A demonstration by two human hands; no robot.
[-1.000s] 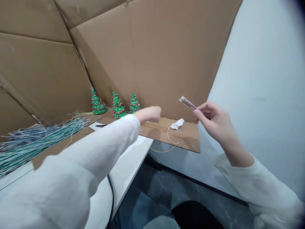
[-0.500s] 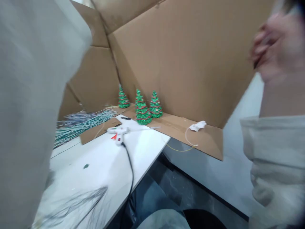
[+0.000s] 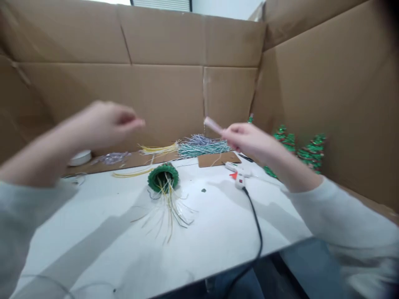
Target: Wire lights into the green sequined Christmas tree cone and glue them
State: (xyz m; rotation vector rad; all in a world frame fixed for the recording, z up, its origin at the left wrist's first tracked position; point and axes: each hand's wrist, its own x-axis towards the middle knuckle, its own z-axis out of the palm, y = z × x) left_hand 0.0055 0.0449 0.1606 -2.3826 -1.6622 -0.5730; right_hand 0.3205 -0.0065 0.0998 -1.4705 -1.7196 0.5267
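My right hand [image 3: 241, 137] is raised over the table, fingers closed around a short pale stick [image 3: 213, 124] that points up and left. What the stick is made of is blurred. To the left, my left hand [image 3: 109, 122] hangs in the air, fingers curled as in a pinch; I cannot make out anything in it. Between and below the hands, a green tinsel tree [image 3: 152, 179] lies with its hollow base facing me. Yellow and white wires [image 3: 170, 203] spill from that opening. A white glue gun [image 3: 240, 178] rests on the table below my right hand.
Teal and purple wire bundles [image 3: 202, 147] lie at the back beside yellow wires [image 3: 158, 148]. Finished green trees [image 3: 313, 151] stand at right. A white tape roll [image 3: 80, 158] sits back left. The black cord [image 3: 257, 226] crosses the front table edge. Cardboard walls [image 3: 165, 91] surround the table.
The view has swung left from the table's right side to its middle. My right hand has come in from the far right, over the table, and my left hand is now visible.
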